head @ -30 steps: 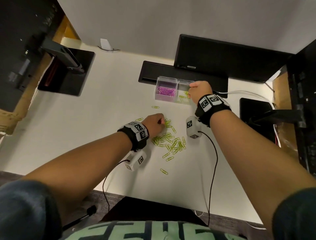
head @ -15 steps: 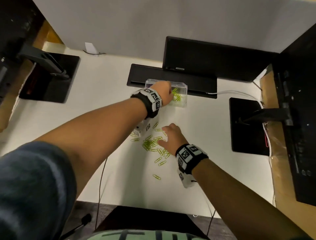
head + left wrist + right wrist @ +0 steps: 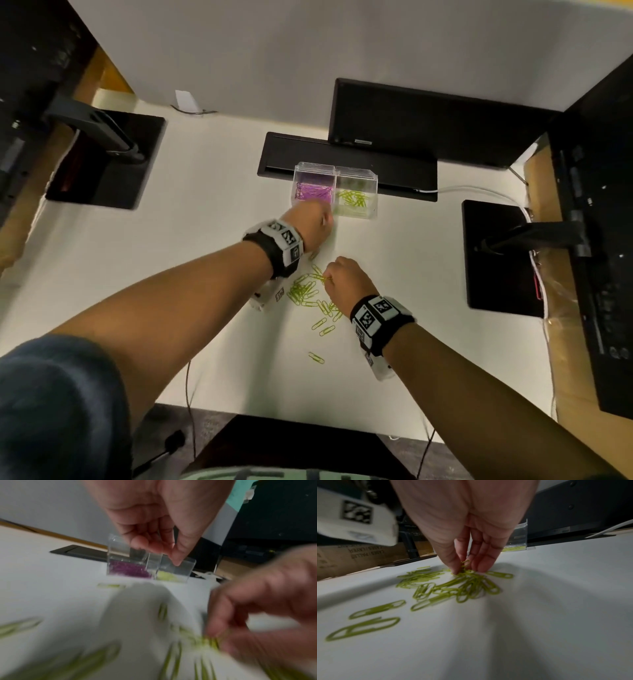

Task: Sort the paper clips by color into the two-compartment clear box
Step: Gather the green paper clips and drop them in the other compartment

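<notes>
The clear two-compartment box [image 3: 336,171] stands at the back of the white desk [image 3: 171,274]. Purple clips [image 3: 313,192] fill its left compartment and green clips [image 3: 353,199] lie in its right one. A pile of green paper clips [image 3: 306,291] is spread between my hands. My left hand [image 3: 317,222] hovers just in front of the box; the left wrist view shows its fingers [image 3: 139,543] loosely curled and holding nothing. My right hand [image 3: 328,279] reaches into the pile, and its fingertips [image 3: 457,569] pinch a few green clips [image 3: 465,563].
A black slotted strip [image 3: 342,154] and a monitor [image 3: 428,120] sit right behind the box. Black monitor bases stand at the left [image 3: 102,164] and right [image 3: 496,253]. A white cable [image 3: 472,190] runs at the back right. One stray green clip [image 3: 315,357] lies nearer me.
My left hand has drawn back from over the green compartment to just in front of the box. My right hand stays at the pile and now pinches clips.
</notes>
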The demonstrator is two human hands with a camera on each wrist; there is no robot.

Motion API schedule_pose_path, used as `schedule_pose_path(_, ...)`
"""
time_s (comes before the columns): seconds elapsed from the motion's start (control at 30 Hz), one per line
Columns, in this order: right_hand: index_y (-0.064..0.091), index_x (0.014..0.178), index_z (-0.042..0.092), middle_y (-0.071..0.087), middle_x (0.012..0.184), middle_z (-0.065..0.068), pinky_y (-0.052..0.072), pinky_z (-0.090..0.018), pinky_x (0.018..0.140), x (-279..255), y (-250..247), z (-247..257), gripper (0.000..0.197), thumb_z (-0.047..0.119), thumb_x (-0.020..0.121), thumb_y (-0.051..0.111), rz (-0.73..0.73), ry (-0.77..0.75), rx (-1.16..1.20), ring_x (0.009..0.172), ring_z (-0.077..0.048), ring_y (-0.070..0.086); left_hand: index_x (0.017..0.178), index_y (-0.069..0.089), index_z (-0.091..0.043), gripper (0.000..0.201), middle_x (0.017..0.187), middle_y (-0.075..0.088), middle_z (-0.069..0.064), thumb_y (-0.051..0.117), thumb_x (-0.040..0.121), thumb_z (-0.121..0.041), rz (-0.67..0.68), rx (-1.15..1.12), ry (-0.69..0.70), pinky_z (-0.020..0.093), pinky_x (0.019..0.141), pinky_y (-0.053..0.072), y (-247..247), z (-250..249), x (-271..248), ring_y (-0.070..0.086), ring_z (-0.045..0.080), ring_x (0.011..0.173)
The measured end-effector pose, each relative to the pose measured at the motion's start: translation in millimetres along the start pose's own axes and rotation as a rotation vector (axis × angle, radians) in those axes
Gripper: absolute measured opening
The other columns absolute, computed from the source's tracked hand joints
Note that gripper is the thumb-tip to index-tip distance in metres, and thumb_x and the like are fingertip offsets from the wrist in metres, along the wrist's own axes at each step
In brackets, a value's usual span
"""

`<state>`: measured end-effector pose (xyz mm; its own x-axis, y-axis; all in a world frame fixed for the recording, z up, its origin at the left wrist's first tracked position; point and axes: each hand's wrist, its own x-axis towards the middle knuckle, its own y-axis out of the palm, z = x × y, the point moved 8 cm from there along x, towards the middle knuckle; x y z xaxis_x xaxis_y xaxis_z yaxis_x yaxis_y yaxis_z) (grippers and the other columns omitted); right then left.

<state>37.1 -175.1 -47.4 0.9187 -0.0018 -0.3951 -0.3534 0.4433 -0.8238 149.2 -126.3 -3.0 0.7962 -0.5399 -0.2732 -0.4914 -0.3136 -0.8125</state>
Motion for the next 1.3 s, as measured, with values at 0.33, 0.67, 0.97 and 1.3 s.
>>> schedule_pose_path(0.33, 0.062, 0.102, -0.002, 0.061, 0.11, -0.017, 0.045, -0.035, 0.087, 0, -7, 0, 0.021, 0.009, 0.093, 0.046, 0.006, 0.046, -0.008, 0.106, -0.031, 0.057, 0.099, 0.06, -0.013, 0.027, 0.102, 0.053, 0.007, 0.066, 0.081, -0.032, 0.123, 0.011, -0.108, 0.038, 0.085, 0.051, 56, 52, -69, 0.055, 0.024, 0.094)
schedule_pose_path(0.67, 0.07, 0.094, 0.006, 0.061, 0.075, -0.002, 0.048, -0.026, 0.067, -3, -29, -43, 0.012, 0.008, 0.083, 0.067, -0.136, 0.289, 0.661, 0.07, -0.016, 0.057, 0.092, 0.052, -0.018, 0.034, 0.106, 0.053, 0.003, 0.067, 0.08, -0.046, 0.199, 0.115, -0.066, 0.036, 0.081, 0.05, 59, 51, -83, 0.053, 0.02, 0.093)
schedule_pose_path(0.97, 0.068, 0.102, 0.0, 0.062, 0.082, -0.009, 0.054, -0.018, 0.059, 6, -52, -47, 0.02, -0.005, 0.09, 0.052, -0.145, 0.356, 1.184, 0.064, -0.015, 0.056, 0.111, 0.059, -0.005, 0.028, 0.116, 0.057, 0.013, 0.049, 0.094, -0.025, 0.152, 0.179, -0.112, 0.039, 0.085, 0.051, 64, 38, -78, 0.059, 0.031, 0.104)
schedule_pose_path(1.3, 0.062, 0.072, 0.01, 0.059, 0.067, -0.006, 0.056, -0.024, 0.058, 73, -122, -54, 0.019, 0.005, 0.089, 0.054, -0.261, 0.4, 0.902, 0.062, -0.02, 0.06, 0.111, 0.057, -0.004, 0.027, 0.115, 0.057, 0.014, 0.044, 0.094, -0.021, 0.201, 0.212, -0.138, 0.04, 0.087, 0.051, 63, 37, -73, 0.058, 0.031, 0.104)
